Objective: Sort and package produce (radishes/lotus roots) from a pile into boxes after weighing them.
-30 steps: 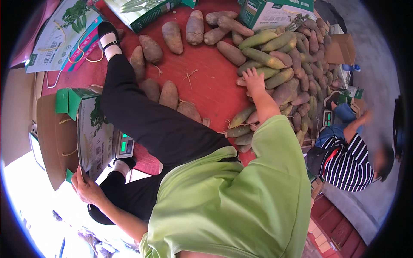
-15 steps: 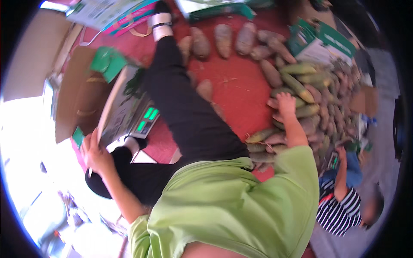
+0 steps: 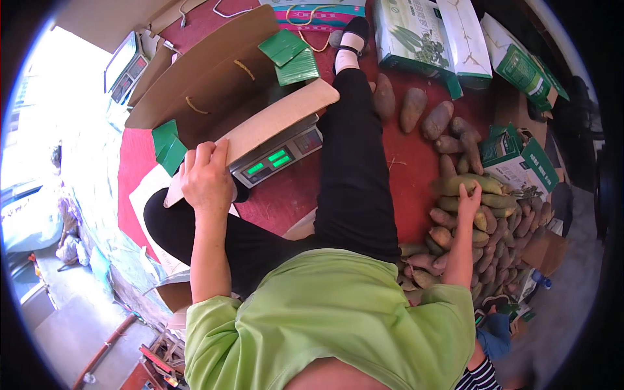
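My left hand (image 3: 205,177) is closed over the edge of an open carton's cardboard flap (image 3: 279,120). The carton (image 3: 201,71) has rope handles and green corner pieces. Partly under that flap sits a digital scale (image 3: 286,155) with lit green readouts. On the right, my right hand (image 3: 469,200) has its thumb and fingers around a long green radish (image 3: 489,186) at the top of a heap. More green radishes (image 3: 500,201) and many reddish-brown tubers (image 3: 497,242) lie in the heap about it.
Several large tubers (image 3: 413,109) lie in a curved row on the red mat (image 3: 411,162). Printed boxes (image 3: 413,39) stand at the far side, and a small green-and-white box (image 3: 520,159) is beside the heap. A second scale (image 3: 127,71) is far left. Another person's striped sleeve (image 3: 478,378) shows lower right.
The view has turned, so the carton and scale appear farther right. My right hand has moved farther up the heap and now grips a green radish. My left hand stays on the flap.
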Demonstrator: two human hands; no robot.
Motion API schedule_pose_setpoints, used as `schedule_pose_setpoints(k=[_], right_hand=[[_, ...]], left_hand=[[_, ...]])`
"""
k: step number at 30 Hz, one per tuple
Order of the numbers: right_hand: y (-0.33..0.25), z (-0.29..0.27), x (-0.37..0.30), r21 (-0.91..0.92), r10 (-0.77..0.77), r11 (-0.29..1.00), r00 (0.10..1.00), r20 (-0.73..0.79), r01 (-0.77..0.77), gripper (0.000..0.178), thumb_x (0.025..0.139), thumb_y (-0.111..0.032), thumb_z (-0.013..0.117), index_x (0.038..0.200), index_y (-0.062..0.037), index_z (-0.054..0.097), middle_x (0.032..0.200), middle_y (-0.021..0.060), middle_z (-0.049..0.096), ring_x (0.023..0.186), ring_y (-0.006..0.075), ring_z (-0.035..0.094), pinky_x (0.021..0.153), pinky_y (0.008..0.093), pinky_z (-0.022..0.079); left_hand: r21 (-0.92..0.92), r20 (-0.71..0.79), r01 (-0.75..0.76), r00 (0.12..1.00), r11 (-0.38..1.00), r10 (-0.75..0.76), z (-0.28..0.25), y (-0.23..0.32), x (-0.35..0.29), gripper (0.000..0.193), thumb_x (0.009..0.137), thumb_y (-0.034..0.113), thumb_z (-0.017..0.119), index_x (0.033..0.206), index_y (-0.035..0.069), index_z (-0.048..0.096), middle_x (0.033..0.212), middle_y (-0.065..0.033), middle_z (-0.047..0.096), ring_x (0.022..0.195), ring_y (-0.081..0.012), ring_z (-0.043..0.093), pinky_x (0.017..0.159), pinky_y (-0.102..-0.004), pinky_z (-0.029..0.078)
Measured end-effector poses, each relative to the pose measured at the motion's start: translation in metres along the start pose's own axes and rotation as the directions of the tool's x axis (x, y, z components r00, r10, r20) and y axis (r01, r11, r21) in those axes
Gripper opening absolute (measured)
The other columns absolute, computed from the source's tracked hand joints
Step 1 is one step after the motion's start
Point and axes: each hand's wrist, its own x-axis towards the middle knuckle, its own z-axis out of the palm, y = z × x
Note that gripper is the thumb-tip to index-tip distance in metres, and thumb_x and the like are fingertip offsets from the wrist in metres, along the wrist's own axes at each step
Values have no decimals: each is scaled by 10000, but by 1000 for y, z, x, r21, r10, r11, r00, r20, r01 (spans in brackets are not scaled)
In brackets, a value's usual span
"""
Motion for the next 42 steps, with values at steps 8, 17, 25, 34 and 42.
schedule_pose_setpoints(k=[8, 17, 25, 34, 42], right_hand=[[-290, 73, -1, 325, -417, 872, 904, 99, 366, 421, 848, -7, 599, 1248, -11, 467, 1223, 72, 506, 1121, 167, 488, 966, 297, 389], [-463, 176, -39, 728, -809, 441, 584, 69, 526, 316, 839, -29, 618, 1134, -67, 510, 890, 15, 574, 756, 86, 548, 682, 227, 461], [-456, 319, -73, 441, -792, 600, 417, 446, 668, 397, 690, -196, 733, 1025, -58, 570, 930, 118, 617, 873, 243, 604, 760, 332, 477], [-432, 272, -35, 410, -706, 706, 528, 473, 577, 235, 774, -162, 663, 979, -47, 649, 919, 109, 678, 887, 244, 645, 796, 334, 496], [-222, 145, 30, 184, -424, 905, 790, 442, 383, 239, 828, -109, 640, 1053, -29, 622, 932, 61, 652, 859, 139, 591, 767, 297, 481]], left_hand=[[-49, 24, -7, 1000, 999, 8, -2, -4, 1, 271, 690, 40, 619, 935, 152, 653, 845, 17, 542, 793, -193, 543, 676, -332, 447], [-85, 26, 0, 1000, 996, 2, -2, -8, 1, 265, 689, 40, 617, 928, 149, 652, 841, 13, 540, 798, -200, 540, 688, -334, 449], [-91, 56, 1, 998, 996, 4, -5, -7, 1, 279, 686, 49, 624, 942, 154, 657, 855, 14, 549, 820, -204, 546, 714, -345, 460], [-39, 82, 37, 996, 999, -34, -2, -7, 0, 340, 674, 39, 636, 975, 191, 673, 894, 23, 564, 860, -212, 560, 738, -360, 472], [-9, 100, -1, 995, 1000, 2, 2, -5, 0, 358, 719, 55, 639, 1040, 207, 679, 939, 20, 596, 880, -216, 575, 727, -350, 488]])
